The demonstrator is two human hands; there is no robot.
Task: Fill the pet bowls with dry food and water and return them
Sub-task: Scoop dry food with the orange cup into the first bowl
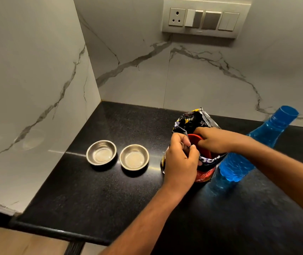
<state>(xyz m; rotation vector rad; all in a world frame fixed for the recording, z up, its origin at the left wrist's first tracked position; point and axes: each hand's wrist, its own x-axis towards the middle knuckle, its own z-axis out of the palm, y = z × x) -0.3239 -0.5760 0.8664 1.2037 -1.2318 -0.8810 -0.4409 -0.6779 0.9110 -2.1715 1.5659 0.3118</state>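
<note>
Two small steel bowls, both with nothing in them, sit side by side on the black counter: one on the left (101, 152) and one on the right (134, 157). To their right stands an open pet food bag (193, 120), black with red and yellow print. My left hand (181, 159) pinches the bag's near edge and holds it open. My right hand (215, 139) reaches into the bag's mouth, gripping a red scoop or cup (195, 138) that is partly hidden inside. A blue plastic water bottle (251, 151) stands just right of the bag, capped.
The black granite counter (110, 199) ends in a front edge at lower left. Marble-look walls close the corner behind and to the left. A switch and socket panel (204, 17) is mounted on the back wall.
</note>
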